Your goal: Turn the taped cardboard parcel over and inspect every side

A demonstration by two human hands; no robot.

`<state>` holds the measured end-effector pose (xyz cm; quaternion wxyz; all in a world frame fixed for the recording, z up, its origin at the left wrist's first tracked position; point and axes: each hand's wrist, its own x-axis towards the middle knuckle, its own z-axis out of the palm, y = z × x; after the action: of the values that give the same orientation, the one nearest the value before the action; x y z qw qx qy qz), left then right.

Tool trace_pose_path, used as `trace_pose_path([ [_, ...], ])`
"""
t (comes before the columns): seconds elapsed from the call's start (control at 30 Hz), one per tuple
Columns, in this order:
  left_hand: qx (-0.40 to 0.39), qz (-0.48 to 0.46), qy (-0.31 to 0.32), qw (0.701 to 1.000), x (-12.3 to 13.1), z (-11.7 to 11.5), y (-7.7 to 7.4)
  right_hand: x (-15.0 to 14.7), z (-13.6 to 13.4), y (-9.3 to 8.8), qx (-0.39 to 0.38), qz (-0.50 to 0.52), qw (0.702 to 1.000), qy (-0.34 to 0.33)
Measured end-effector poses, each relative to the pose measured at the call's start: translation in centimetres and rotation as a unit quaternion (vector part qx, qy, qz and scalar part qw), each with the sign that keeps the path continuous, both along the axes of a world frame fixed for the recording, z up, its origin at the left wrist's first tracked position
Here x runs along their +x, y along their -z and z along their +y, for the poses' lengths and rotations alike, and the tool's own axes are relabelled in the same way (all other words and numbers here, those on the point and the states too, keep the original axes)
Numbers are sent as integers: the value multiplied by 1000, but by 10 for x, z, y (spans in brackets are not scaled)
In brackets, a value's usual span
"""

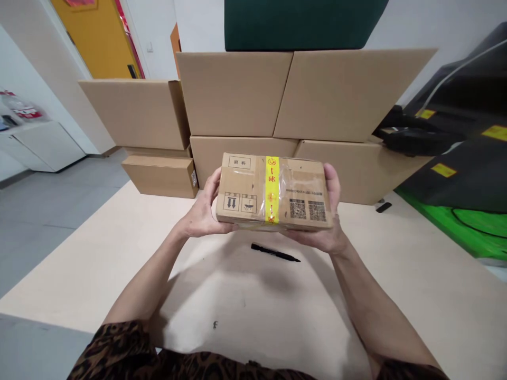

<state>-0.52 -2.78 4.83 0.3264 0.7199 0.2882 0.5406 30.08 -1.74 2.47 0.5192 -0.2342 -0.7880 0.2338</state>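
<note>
My hands hold a small corrugated cardboard parcel (273,192) up above the table, one at each short end. It carries a yellow tape band, clear packing tape, printed handling symbols and QR codes. My left hand (204,206) cups the left end from below, and my right hand (322,221) grips the right end with its fingers behind the box. Below the parcel, a black marker pen (274,252) lies on the pale tabletop (99,264), touching neither hand.
Large flat cardboard boxes (233,95) are stacked at the table's far side, with a smaller box (160,177) at their left. A dark green cushion (304,21) tops the stack. Black bags with yellow labels (447,153) lie at the right, and a yellow door (97,37) stands behind.
</note>
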Motion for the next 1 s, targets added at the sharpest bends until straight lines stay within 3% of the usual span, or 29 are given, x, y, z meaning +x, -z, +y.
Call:
trace_pose_path([
  [0.1,88,138,-51,985,-6,6,7,8,6,-2,61,-17,997,32],
  [0.23,173,213,-138,952,-10,8,10,12,1,-9,120,-93,981,120],
  [0.4,219,308,-175,909,0,-4,6,0,-9,-9,182,-173,961,112],
  [0.6,240,393,-195,866,21,-22,1,-13,-6,4,199,-165,963,76],
  [0.77,250,408,-177,860,22,-25,-2,-11,-2,7,193,-111,974,50],
  [1.0,217,354,-176,892,-18,-5,-8,9,4,1,106,1,994,5],
])
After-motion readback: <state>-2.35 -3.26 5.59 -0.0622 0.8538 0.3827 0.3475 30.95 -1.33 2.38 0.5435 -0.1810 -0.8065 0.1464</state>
